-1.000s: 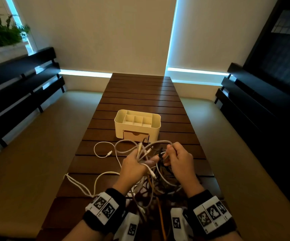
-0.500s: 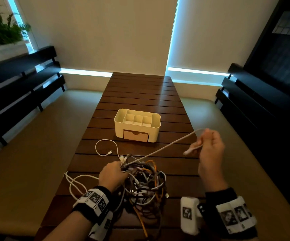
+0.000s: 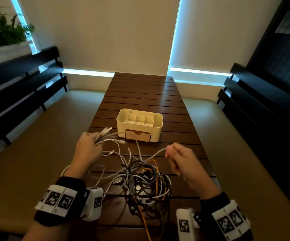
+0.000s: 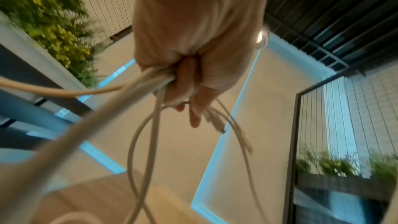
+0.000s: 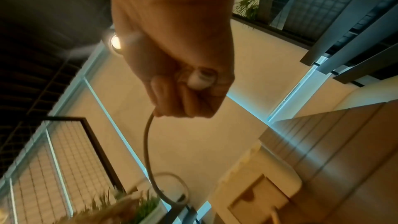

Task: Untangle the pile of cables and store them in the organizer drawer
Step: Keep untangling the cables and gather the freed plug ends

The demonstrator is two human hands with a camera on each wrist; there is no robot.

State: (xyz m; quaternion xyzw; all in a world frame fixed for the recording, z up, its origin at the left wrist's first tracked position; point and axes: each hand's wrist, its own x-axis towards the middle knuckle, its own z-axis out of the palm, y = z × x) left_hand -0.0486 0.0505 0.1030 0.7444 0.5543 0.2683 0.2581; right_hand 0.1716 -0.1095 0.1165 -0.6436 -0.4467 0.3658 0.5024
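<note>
A tangled pile of cables (image 3: 144, 181) in white, black, grey and orange lies on the slatted table between my wrists. My left hand (image 3: 88, 148) is raised left of the pile and grips a bunch of white cable ends (image 3: 106, 134); in the left wrist view the left hand (image 4: 189, 67) has its fingers curled round the white cables (image 4: 148, 81). My right hand (image 3: 179, 157) grips one grey-white cable (image 3: 155, 154) that runs down into the pile. In the right wrist view the right hand (image 5: 183, 94) holds that cable (image 5: 147, 142). The cream organizer (image 3: 156, 130) stands beyond, its wooden drawer (image 3: 138, 135) pushed in.
The dark wooden table (image 3: 144, 94) is narrow, with padded benches (image 3: 36, 136) on both sides and black backrests (image 3: 19, 84) along them. A plant (image 3: 1, 32) stands at the far left. Bare slats stretch behind the organizer.
My left hand has lifted from the pile up and leftward with a bunch of white ends. My right hand has come down and inward, still gripping the one cable, which now hangs slack.
</note>
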